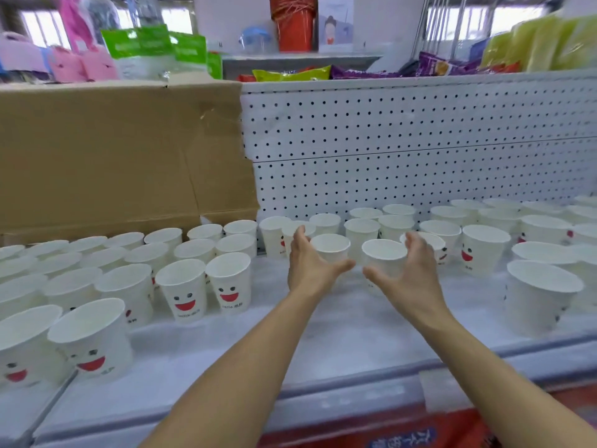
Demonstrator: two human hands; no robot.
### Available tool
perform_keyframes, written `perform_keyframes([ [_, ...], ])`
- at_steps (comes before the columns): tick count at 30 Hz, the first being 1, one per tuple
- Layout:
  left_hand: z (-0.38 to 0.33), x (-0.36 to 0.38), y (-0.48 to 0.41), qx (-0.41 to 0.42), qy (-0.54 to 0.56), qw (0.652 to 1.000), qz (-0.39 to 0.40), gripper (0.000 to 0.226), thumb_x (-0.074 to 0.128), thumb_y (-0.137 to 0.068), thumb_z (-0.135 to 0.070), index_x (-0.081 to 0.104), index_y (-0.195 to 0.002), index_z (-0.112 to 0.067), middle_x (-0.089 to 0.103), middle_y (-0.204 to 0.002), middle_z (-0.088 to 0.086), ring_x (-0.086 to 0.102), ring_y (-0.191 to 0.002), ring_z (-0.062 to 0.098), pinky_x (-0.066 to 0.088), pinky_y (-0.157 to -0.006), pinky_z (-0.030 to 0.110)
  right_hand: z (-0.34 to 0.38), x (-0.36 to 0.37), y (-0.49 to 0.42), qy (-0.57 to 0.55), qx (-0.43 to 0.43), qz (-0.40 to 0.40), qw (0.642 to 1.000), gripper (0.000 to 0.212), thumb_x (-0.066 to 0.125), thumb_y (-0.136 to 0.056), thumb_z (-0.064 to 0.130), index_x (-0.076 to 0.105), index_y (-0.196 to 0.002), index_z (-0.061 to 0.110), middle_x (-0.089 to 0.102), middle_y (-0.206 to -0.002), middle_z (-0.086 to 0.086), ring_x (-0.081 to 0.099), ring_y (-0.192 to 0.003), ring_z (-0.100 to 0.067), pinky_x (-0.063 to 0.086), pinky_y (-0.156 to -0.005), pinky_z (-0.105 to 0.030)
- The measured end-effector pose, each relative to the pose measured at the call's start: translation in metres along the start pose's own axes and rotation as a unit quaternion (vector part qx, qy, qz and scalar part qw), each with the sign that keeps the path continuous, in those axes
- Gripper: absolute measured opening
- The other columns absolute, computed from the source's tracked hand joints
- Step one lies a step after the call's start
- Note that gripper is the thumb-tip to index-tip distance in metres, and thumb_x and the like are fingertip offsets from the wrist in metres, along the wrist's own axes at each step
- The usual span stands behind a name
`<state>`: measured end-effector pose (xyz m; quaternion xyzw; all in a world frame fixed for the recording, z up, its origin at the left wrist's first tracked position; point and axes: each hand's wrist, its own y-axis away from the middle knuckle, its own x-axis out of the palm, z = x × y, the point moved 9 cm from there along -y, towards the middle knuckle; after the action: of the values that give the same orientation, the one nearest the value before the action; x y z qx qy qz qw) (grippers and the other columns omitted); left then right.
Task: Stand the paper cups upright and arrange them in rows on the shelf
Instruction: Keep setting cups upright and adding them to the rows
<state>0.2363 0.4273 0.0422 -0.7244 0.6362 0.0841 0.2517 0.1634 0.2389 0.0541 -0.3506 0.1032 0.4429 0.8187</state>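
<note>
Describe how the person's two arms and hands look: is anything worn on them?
Both forearms are bare up to the lower edge of the picture, with no sleeve in view. The left hand and the right hand carry no glove, and no ring, watch or bracelet is visible on the fingers or wrists. The arms are slim, and no marks can be made out on them.

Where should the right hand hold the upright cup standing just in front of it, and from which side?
Grip the paper cup around its upper wall just below the rim, right hand from the right. It stands upright; another cup crowds its left.
</note>
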Motion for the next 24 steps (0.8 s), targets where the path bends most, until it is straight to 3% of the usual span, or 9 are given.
perform_keyframes([
  [5, -0.009, 0.003, -0.004, 0.004, -0.031, 0.999, -0.008, 0.092, 0.079, -0.065, -0.039, 0.03, -0.143, -0.031, 0.045, -0.141, -0.008, 0.045, -0.128, 0.015, 0.042, -0.097, 0.033, 0.008, 0.014, -0.013, 0.067, -0.021, 0.03, 0.997, 0.088, 0.07, -0.08, 0.038, 0.02, -0.148, 0.011, 0.033, -0.147, -0.009, 0.031, -0.134, -0.027, 0.036, -0.101, -0.039],
  [10, -0.015, -0.023, 0.038, 0.027, -0.117, 0.993, -0.011, 0.078, 0.077, -0.067, -0.047, 0.045, -0.136, -0.029, 0.044, -0.136, -0.009, 0.045, -0.125, 0.01, 0.037, -0.094, 0.027, 0.008, 0.022, -0.013, 0.036, -0.046, 0.067, 0.996, 0.078, 0.071, -0.076, 0.032, 0.033, -0.141, 0.014, 0.043, -0.139, -0.009, 0.038, -0.127, -0.026, 0.037, -0.098, -0.036],
  [15, 0.0, -0.096, 0.101, 0.008, -0.192, 0.979, -0.076, 0.079, 0.076, -0.063, -0.06, 0.051, -0.131, -0.031, 0.047, -0.129, -0.011, 0.048, -0.118, 0.011, 0.042, -0.09, 0.029, 0.044, 0.034, 0.031, -0.085, -0.109, 0.18, 0.974, 0.077, 0.078, -0.074, 0.022, 0.037, -0.14, 0.022, 0.045, -0.13, 0.007, 0.042, -0.116, -0.009, 0.031, -0.093, -0.02],
  [19, 0.02, -0.169, 0.138, -0.027, -0.261, 0.947, -0.183, 0.077, 0.074, -0.061, -0.065, 0.051, -0.124, -0.028, 0.048, -0.123, -0.007, 0.052, -0.112, 0.016, 0.043, -0.081, 0.029, 0.088, 0.061, 0.072, -0.149, -0.139, 0.27, 0.941, 0.08, 0.077, -0.072, 0.019, 0.035, -0.14, 0.027, 0.047, -0.127, 0.01, 0.047, -0.115, -0.009, 0.036, -0.091, -0.017],
  [24, 0.037, -0.213, 0.149, -0.074, -0.339, 0.913, -0.216, 0.097, 0.068, -0.053, -0.079, 0.045, -0.128, -0.022, 0.045, -0.117, -0.001, 0.049, -0.113, 0.022, 0.045, -0.077, 0.036, 0.133, 0.104, 0.106, -0.195, -0.153, 0.351, 0.903, 0.08, 0.077, -0.071, 0.017, 0.034, -0.138, 0.032, 0.046, -0.131, 0.01, 0.047, -0.116, 0.0, 0.039, -0.089, -0.006],
])
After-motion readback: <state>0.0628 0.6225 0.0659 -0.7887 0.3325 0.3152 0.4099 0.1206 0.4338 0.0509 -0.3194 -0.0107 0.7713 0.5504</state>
